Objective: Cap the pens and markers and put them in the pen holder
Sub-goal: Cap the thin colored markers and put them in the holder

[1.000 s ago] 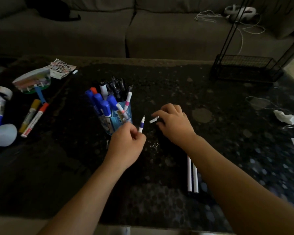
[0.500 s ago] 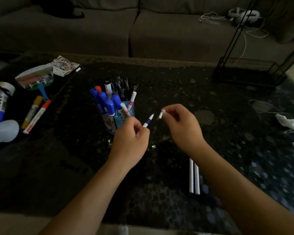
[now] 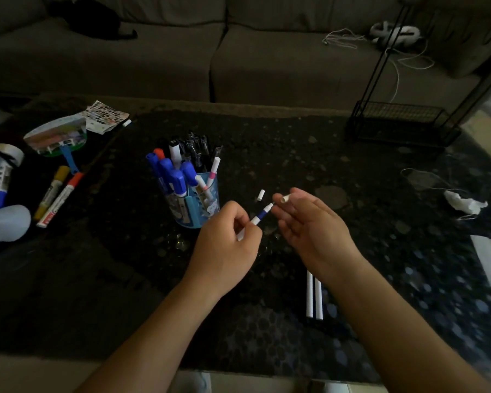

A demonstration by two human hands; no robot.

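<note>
The right forearm hides the upper ends of two white pens [image 3: 309,296] at lower centre. Dim light blurs what stands in the pen holder [image 3: 204,208], left of centre. Since 0.5 s ago, one loose cap [image 3: 260,195] has appeared at centre. The left hand [image 3: 227,242] pinches one blue-banded pen [image 3: 262,214]. The right hand [image 3: 312,222] pinches one held cap [image 3: 286,198], just off the pen tip.
</note>
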